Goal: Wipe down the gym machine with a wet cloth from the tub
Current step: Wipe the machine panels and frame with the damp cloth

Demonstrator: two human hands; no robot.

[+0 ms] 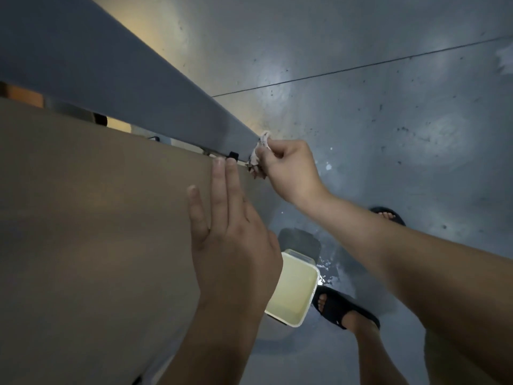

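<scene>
Two hands were seen from above. The left hand was laid flat on a tan panel, palm down, with its fingers held straight. The longer fingers were pressed together and reached up to the panel's upper edge, while the little finger was spread slightly to the side; nothing was held by it. The right hand was curled round a cloth, which was pinched between the thumb and the bent fingers and pressed against the lower end of a grey beam. The cloth was bunched, pale with darker marks, and part of it was left hanging below the fist, at the corner where beam and panel nearly met. A small black clip was fixed at the beam's lower edge, just beside the cloth and just above the left fingertips. The beam was angled from the upper left down to the cloth. Below, a white tub was set on the grey floor, partly hidden behind the left hand; it was filled with cloudy yellowish water. Splashes were scattered on the floor beside the tub's right rim. Two feet in black sandals were planted there, one just beside the tub, the other farther off and partly hidden by the right forearm. A thin dark line was marked across the floor.
</scene>
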